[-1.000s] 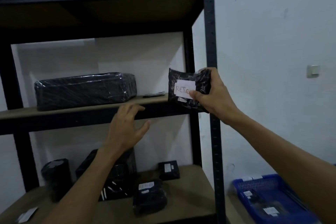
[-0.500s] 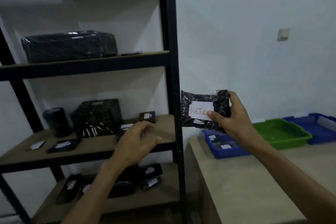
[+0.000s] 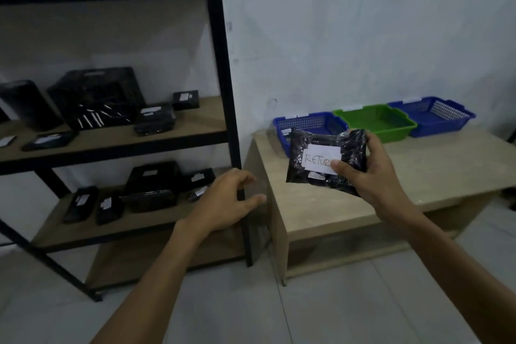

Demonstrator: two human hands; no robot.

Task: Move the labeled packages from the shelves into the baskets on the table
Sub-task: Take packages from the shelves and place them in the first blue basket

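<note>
Black plastic wraps the package (image 3: 321, 148) that is gripped in the right hand (image 3: 374, 176), the thumb laid over its white label (image 3: 318, 160), on which the letters RETUR can be read. It is held in the air over the surface (image 3: 432, 176), just in front of the near blue basket (image 3: 304, 120), and has not yet been set down. The left hand (image 3: 223, 204) is carried empty, fingers loosely curled, before the shelf post (image 3: 220, 64). A green basket (image 3: 374, 120) and a far blue basket (image 3: 435, 113) are lined up beside the first, whose contents are mostly hidden. Many labeled packages are seen on the middle shelf (image 3: 111, 139) and the lower shelf (image 3: 139, 222), so the task is judged far from finished.
</note>
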